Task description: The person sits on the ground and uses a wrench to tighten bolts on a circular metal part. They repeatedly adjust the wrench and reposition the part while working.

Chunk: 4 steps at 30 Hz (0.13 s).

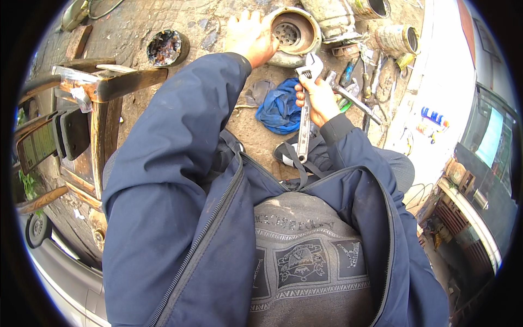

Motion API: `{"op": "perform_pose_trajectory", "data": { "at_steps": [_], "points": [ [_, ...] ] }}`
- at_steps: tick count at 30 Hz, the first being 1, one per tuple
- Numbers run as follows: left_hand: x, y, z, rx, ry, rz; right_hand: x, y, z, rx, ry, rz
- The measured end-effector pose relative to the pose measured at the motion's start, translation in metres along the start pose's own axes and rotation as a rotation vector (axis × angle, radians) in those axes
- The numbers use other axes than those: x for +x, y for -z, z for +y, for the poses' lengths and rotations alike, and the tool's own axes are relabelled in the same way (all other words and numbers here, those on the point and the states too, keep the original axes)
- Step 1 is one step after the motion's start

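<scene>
My left hand (249, 41) lies against the left side of a round metal housing (311, 46), its fingers stretched out away from me. Inside the housing's rim a perforated disc (287, 35) shows. My right hand (320, 101) is closed around the handle of a large adjustable wrench (304, 133). The wrench's jaw points away from me, close to the near edge of the housing; whether they touch I cannot tell. Just left of the wrench a crumpled blue cloth (279, 106) lies on the ground. A hammer-like tool (359, 103) rests beyond my right hand.
Several hand tools (368, 82) lie at the right, near metal cans (396, 41). A dark-crusted can (164, 48) stands at the far left. A worn wooden chair frame (103, 87) with a phone (37, 144) fills the left side. My shoe (286, 152) is below the cloth.
</scene>
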<state>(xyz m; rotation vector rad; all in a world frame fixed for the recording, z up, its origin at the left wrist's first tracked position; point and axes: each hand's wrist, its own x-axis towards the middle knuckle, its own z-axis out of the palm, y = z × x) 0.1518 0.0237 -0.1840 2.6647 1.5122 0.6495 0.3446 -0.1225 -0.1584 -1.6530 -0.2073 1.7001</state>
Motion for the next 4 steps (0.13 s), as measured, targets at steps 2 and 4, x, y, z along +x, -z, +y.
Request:
{"op": "perform_pose_trajectory", "data": {
  "at_steps": [2, 4],
  "points": [
    [-0.0003, -0.001, 0.0013, -0.019, 0.002, 0.027, 0.0021, -0.0025, 0.0003, 0.078, -0.015, -0.017],
    [0.0022, -0.001, -0.0016, -0.016, 0.006, 0.037, 0.0032, -0.0081, 0.0043, 0.101, 0.002, 0.01]
  ]
}}
